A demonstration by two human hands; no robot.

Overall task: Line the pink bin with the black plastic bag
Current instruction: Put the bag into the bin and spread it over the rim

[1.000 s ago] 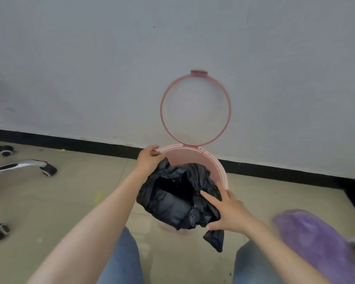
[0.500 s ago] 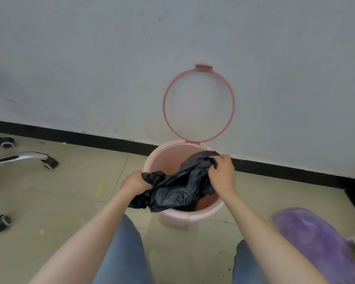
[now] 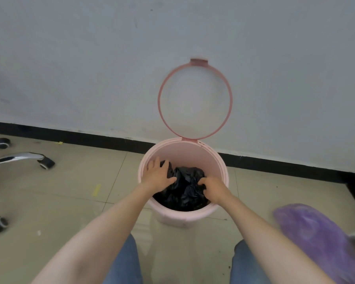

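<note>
A round pink bin (image 3: 184, 217) stands on the tiled floor against the wall, its ring-shaped lid (image 3: 195, 100) swung up against the wall. The black plastic bag (image 3: 188, 189) lies crumpled inside the bin, below the rim. My left hand (image 3: 159, 176) rests on the bag at the left inner side, fingers spread and pressing down. My right hand (image 3: 212, 188) grips a fold of the bag on the right side, fingers curled into the plastic.
A chrome office-chair base (image 3: 19, 158) with black castors (image 3: 0, 142) sits at the left. A purple object (image 3: 316, 240) lies at the lower right. A black skirting strip (image 3: 70, 136) runs along the wall. My jeans-clad knees (image 3: 123, 263) are at the bottom.
The bag has gone from above the bin's rim down into the bin. Both hands have moved down inside with it, the right hand coming back from the far rim.
</note>
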